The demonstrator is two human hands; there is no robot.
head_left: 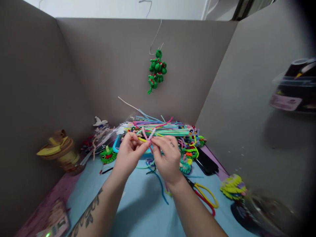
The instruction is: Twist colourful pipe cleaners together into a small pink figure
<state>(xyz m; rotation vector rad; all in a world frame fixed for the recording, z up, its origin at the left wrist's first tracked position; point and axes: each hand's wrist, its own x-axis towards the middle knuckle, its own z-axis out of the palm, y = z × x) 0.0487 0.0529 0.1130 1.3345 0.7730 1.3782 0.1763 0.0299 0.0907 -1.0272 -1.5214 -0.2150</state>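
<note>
Nearest: blue cloth (138,210) over the counter, red-and-yellow-handled scissors (196,186) by the right forearm, yellow fuzzy piece (233,187) farther right. Loose blue stem (161,186) on the cloth between the forearms. Left hand (129,148) and right hand (168,154) meet mid-frame, fingertips pinching pink and lilac fuzzy stems (144,133) raised above the cloth; upper ends splay in a V. Exact join hidden by fingers. Looks like an early shaping stage: ends loose, no finished form visible in the hands, so most of this piece seems left. Behind: green fuzzy figure (108,155), apparently done, and a heap of straight, seemingly unused stems (172,131). Farthest: finished-looking green cluster (157,70) hung on wire against the grey panel (111,65).
</note>
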